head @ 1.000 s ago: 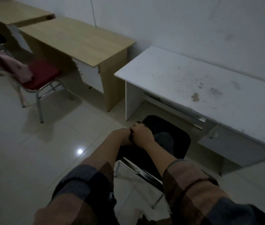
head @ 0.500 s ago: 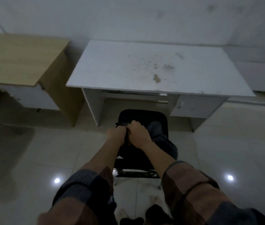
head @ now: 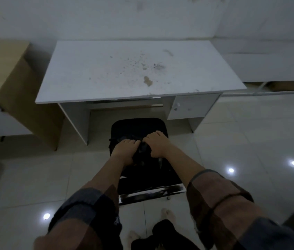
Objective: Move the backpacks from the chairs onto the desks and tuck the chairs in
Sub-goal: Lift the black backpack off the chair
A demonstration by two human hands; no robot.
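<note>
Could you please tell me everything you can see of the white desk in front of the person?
The white desk stands against the wall, a flat rectangular top that looks laminated, marked with brown stains and dark specks right of centre. Panel legs hold it up, with a drawer unit under its right side and a shelf below the front edge. Nothing lies on it. The black chair stands just before its knee space, not tucked in.

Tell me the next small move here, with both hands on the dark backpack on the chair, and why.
Probably lift the backpack straight up off the black chair and forward onto the white desk. Both the left hand and the right hand already grip its top, it sits on the seat, and the chair stands just short of the desk, not tucked in.
</note>
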